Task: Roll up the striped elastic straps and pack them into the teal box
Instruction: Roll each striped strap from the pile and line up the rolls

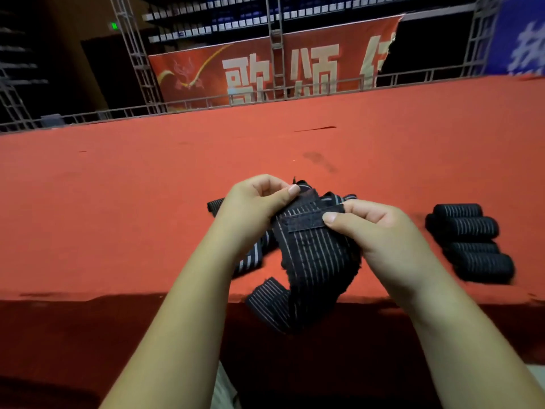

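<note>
Two hands: both hold one black stretchy strap with thin pale stripes [312, 255], just above the near edge of the red cloth-covered table [118, 202].
Left hand [253, 208]: fingers curled, with thumb and fingers pinching the top end of the strap.
Right hand [374, 231]: fingers curled, with the thumb pushing down on the dark fuzzy sticky strip [300, 224] that runs across the strap.
Why held so: I think the end is pulled tight and flat so the roll can start neat. The long tail hangs free over the table edge, below the hands.
Loose straps [250, 258]: more of the same kind lie under and to the left of the held strap, not rolled yet.
Finished rolls [472, 243]: about four lie side by side, well to the right of the held strap, likely grouped for packing.
Teal box: not in view.
Writing: the red banner [265, 69] far behind the held strap has big pale Chinese signs. "歌颂" can be read and the rest is cut off. The blue banner [519, 39] is too blurred to read.
</note>
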`<action>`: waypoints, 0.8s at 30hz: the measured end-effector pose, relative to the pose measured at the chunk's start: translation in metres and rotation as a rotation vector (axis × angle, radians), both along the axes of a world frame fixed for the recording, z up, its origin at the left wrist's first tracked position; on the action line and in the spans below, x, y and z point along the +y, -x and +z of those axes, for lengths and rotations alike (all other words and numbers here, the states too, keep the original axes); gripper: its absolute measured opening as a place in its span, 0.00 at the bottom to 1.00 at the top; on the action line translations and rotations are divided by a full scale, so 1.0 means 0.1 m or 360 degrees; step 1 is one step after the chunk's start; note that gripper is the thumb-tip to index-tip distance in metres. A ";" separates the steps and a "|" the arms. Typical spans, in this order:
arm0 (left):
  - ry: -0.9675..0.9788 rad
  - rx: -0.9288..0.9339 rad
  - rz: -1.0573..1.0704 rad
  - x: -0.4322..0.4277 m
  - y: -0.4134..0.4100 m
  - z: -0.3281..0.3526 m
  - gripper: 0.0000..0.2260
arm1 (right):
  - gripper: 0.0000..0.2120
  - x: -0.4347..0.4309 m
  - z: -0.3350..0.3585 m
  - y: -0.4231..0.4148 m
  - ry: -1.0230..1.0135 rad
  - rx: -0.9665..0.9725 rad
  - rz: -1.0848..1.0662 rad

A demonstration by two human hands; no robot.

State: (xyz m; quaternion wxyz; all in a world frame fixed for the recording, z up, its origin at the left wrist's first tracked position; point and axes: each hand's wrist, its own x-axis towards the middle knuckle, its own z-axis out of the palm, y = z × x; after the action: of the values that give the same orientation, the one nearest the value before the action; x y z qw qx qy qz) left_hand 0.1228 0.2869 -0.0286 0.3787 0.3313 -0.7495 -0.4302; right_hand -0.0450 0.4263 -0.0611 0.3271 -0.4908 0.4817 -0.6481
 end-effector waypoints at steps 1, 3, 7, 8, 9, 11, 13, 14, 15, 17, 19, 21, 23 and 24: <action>-0.0048 0.0016 0.0026 -0.01 0.05 -0.06 0.09 | 0.16 0.01 -0.05 0.04 -0.0049 -0.0046 -0.0009; -0.0222 0.0119 -0.0034 -0.02 0.14 -0.14 0.09 | 0.16 0.02 -0.10 0.11 -0.0134 -0.0075 -0.0032; -0.0543 0.0273 -0.0214 0.01 0.26 -0.25 0.08 | 0.17 -0.01 -0.26 0.26 -0.0211 -0.0035 -0.0078; -0.0582 0.0297 -0.0242 0.00 0.29 -0.29 0.09 | 0.16 -0.01 -0.30 0.29 -0.0216 -0.0036 -0.0088; -0.0600 0.0321 -0.0254 -0.02 0.31 -0.33 0.09 | 0.15 -0.02 -0.34 0.32 -0.0239 -0.0027 -0.0105; -0.0593 0.0335 -0.0242 -0.08 0.34 -0.43 0.09 | 0.13 -0.03 -0.39 0.37 -0.0292 0.0025 -0.0119; -0.0553 0.0305 -0.0222 -0.12 0.37 -0.51 0.08 | 0.09 -0.02 -0.44 0.41 -0.0334 0.0101 -0.0109; -0.0542 0.0286 -0.0208 -0.13 0.39 -0.54 0.08 | 0.09 -0.01 -0.46 0.43 -0.0356 0.0177 -0.0128; -0.0534 0.0260 -0.0189 -0.13 0.40 -0.56 0.07 | 0.09 -0.01 -0.48 0.46 -0.0373 0.0270 -0.0162; -0.0521 0.0204 -0.0146 -0.12 0.41 -0.61 0.07 | 0.09 0.02 -0.52 0.51 -0.0377 0.0399 -0.0230; -0.0509 0.0128 -0.0110 -0.10 0.42 -0.67 0.06 | 0.11 0.04 -0.55 0.55 -0.0370 0.0420 -0.0240; -0.0531 0.0077 -0.0095 -0.06 0.42 -0.74 0.06 | 0.11 0.05 -0.59 0.57 -0.0396 0.0367 -0.0195; -0.0515 0.0012 -0.0078 -0.02 0.42 -0.81 0.06 | 0.10 0.04 -0.65 0.61 -0.0471 0.0336 -0.0158; -0.0501 -0.0032 -0.0075 0.00 0.43 -0.86 0.06 | 0.11 0.04 -0.70 0.62 -0.0531 0.0338 -0.0148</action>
State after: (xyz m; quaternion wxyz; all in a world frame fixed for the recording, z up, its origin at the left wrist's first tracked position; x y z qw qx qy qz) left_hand 0.0801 0.2871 -0.1142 0.3044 0.3731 -0.6842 -0.5477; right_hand -0.1073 0.4299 -0.1307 0.3209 -0.4727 0.6363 -0.5183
